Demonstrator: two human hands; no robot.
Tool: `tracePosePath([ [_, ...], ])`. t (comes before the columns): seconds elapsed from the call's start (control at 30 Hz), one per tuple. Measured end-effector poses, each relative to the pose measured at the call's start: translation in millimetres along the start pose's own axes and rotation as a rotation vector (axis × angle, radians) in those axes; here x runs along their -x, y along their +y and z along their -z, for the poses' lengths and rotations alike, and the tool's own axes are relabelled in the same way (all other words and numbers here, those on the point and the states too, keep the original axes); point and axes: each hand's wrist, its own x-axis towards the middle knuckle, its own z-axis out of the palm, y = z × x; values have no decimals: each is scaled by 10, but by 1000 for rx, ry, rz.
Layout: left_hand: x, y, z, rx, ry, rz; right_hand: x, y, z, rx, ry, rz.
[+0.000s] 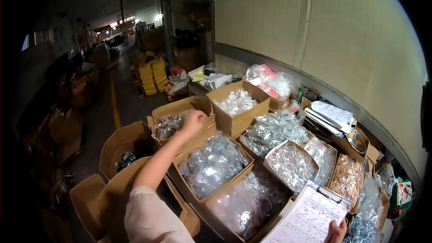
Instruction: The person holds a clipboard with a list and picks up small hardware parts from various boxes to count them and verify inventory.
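Pale sleeve point(150, 218) of the L arm is seen at the bottom edge, left of ctr, w/ the bare forearm point(157, 166) stretched up toward mid-frame. L hand point(193, 123) is held over the R side of an open carton point(173, 107) of small clear packets point(168, 126), just left of ctr. Fingers are curled; whether anything is pinched btwn them can't be told, as they're partly hidden.

At lower R, a clipboard point(327, 194) w/ a written-on sheet point(297, 216) is gripped at its R edge by the R hand point(336, 231): thumb laid on top, other fingers mostly hidden.

Btwn the hands, more cartons are packed close: bluish clear bags point(213, 164) are heaped at ctr, clear film bags point(249, 202) at bottom ctr, clear packets in a white-edged box point(316, 176) right of ctr. Silvery packets point(276, 128) are piled above that box; orange-tinted packets point(348, 175) are seen further R. Small whitish pieces point(238, 101) are held in a taller carton point(245, 120) at upper ctr. Dark packets point(127, 159) are contained in a carton at L.

In bkgd, upper L, yellow sacks point(153, 76) are stood by a dim aisle; upper R is filled by a pale panelled wall point(351, 40).
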Motion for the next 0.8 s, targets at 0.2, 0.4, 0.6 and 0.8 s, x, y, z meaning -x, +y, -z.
tracePosePath([
  [0.2, -575, -1299, -63, -355, -360, 571, -39, -42, 181, 37, 197, -24],
  [0.4, -614, -1232, 95, -439, -338, 549, -80, 65, 258, 41, 138, 81],
  [0.6, -436, -450, 469, 900, -108, 627, 40, 39, 249, 32, 271, -54],
  [0.8, 46, 901, 383, 1240, -574, 474, 103, 142, 264, -187, 120, 71],
])
